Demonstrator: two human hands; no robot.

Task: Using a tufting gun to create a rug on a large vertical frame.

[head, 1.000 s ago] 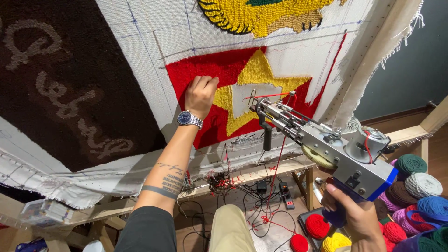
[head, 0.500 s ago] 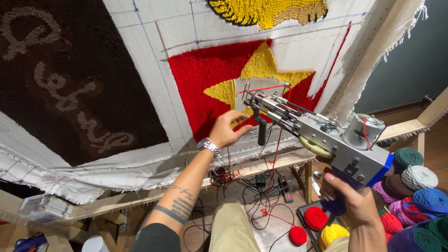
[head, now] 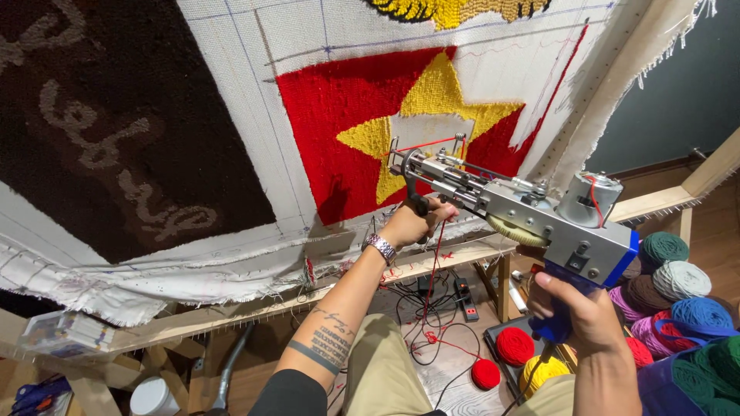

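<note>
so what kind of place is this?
Likely a rug-tufting workshop: backing cloth stretched on a wooden frame with a half-filled red and yellow star design, a tufting gun in both hands, and yarn balls piled at right.

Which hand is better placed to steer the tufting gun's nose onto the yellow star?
Left. The left hand grips the front handle just behind the gun's needle, close to the star. The right hand holds the rear blue grip, farther back.
</note>
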